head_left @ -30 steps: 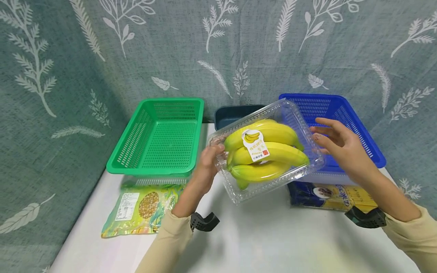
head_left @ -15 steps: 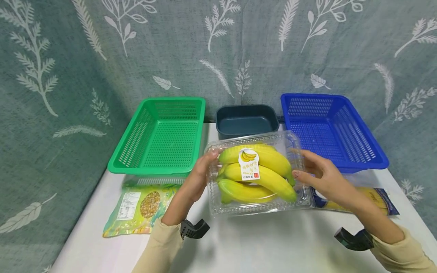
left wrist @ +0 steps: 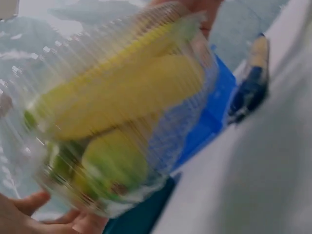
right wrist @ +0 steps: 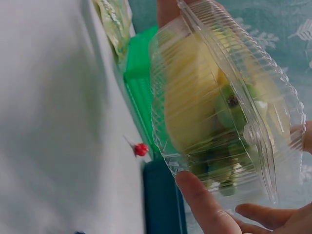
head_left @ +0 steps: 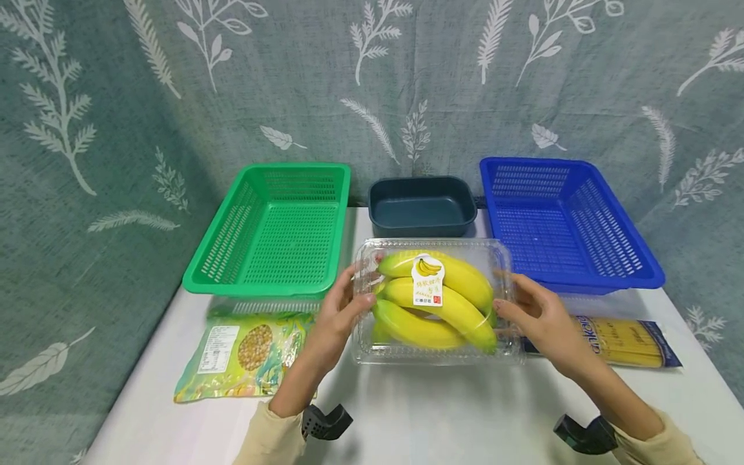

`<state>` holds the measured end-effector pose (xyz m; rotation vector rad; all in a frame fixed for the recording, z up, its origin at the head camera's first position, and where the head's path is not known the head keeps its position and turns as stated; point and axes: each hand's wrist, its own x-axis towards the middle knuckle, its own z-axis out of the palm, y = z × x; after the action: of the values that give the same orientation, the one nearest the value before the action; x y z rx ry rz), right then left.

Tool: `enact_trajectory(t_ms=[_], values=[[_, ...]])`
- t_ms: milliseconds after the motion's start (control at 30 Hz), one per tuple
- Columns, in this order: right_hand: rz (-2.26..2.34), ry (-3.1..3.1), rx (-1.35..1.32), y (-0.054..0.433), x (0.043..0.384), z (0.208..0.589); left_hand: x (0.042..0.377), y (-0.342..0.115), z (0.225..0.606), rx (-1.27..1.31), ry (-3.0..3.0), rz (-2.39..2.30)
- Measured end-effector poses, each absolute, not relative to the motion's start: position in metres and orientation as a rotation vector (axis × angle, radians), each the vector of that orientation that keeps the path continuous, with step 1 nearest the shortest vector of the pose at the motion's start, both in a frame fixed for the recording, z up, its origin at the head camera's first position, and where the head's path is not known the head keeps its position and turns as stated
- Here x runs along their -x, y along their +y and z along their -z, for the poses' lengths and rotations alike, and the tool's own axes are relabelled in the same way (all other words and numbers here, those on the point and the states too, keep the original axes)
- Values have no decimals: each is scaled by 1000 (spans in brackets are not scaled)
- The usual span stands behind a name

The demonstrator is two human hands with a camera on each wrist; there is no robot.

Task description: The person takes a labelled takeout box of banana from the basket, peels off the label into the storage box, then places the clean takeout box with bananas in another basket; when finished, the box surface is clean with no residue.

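At the center of the frame, a person's left hand [head_left: 332, 323] and right hand [head_left: 546, 323] grip opposite ends of a clear plastic clamshell [head_left: 407, 357] of bananas [head_left: 450, 307], its white banana label [head_left: 428, 281] facing us. The fingers of each hand grasp the package, thumbs on the near side; we judge it raised above the white tabletop [head_left: 424, 420]. Behind it, a dark teal bin [head_left: 418, 223] stands between a green basket [head_left: 290, 252], left of center, and a blue basket [head_left: 546, 232], right of center. A bag of round grains [head_left: 244, 355] lies at lower left, an Ankara pasta pack [head_left: 628, 342] at right.

For a clean carry, we would share the weight evenly between both ends and press lightly, since the thin walls look likely to flex and the lid could pop. We would hold the clamshell level so the bananas do not slide, and, in any lowering, clear the pasta pack near its right corner.
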<state>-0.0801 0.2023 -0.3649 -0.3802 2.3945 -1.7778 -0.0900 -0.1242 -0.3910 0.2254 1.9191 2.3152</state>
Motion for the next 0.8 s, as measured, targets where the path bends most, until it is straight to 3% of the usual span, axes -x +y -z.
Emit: enact_trajectory(t_ms=[800], values=[[1646,2274,170,185,72,412,68,-131,428,84,2304,-1927]])
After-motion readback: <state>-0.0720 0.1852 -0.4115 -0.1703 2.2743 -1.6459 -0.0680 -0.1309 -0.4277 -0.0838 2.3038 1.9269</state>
